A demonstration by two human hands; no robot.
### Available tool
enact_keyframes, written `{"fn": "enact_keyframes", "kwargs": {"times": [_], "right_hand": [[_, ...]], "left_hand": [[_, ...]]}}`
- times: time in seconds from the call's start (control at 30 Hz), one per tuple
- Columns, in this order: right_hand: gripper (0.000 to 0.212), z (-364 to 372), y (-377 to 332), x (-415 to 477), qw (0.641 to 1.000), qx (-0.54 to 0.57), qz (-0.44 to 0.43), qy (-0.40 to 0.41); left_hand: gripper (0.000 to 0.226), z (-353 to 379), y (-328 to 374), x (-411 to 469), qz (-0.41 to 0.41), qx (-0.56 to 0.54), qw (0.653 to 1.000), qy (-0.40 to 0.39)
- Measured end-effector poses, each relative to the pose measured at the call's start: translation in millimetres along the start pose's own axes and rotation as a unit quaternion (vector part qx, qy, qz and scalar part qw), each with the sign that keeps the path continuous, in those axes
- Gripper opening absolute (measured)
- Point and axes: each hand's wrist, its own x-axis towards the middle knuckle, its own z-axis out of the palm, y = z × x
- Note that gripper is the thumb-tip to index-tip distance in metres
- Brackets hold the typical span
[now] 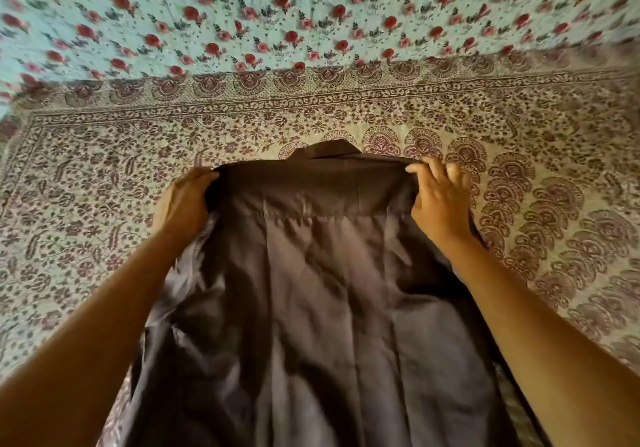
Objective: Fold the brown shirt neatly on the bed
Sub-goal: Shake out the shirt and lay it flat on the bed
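Brown cloth fills the lower middle of the head view. The brown shirt [311,290] is spread back-side up, its collar [332,150] pointing away from the person and its body running down towards the camera over the bed [104,176].

The left hand [183,200] grips one shoulder, fingers curled round the fabric edge. The right hand [440,200] pinches the other shoulder, thumb under and fingers over.

The cloth between the hands is taut and the body below is wrinkled. Whether the top edge lies on the printed sheet or hangs just above it I cannot tell.

No fold across the body shows. The sides look bunched inward near the arms, and the sleeves are hidden. I judge the task barely begun: the laying flat, the sleeve folds and the final halving are all left.
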Motion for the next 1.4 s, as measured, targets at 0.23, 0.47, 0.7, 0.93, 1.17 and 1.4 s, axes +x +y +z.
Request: {"fn": "enact_keyframes", "kwargs": {"times": [0.23,0.47,0.7,0.93,1.17,1.4], "right_hand": [[0.06,88,16,46,0.997,-0.061,-0.003,-0.056],[0.062,146,35,71,0.986,-0.089,-0.014,-0.139],[0.046,153,-3,20,0.996,0.008,0.049,-0.08],[0.075,153,15,-50,0.971,0.033,0.031,-0.233],[0.063,133,17,-47,0.945,0.056,0.054,-0.318],[0.054,42,22,-154,0.976,0.124,0.069,-0.165]], "left_hand": [[0.053,70,-45,68,0.007,0.073,0.997,-0.026],[0.066,122,-77,114,0.031,0.18,0.979,-0.093],[0.046,133,-37,85,-0.031,0.138,0.988,0.056],[0.064,158,-52,22,-0.051,0.15,0.979,-0.131],[0.069,131,-35,9,-0.124,0.164,0.967,-0.15],[0.055,145,64,-112,0.023,0.072,0.99,-0.115]]}}
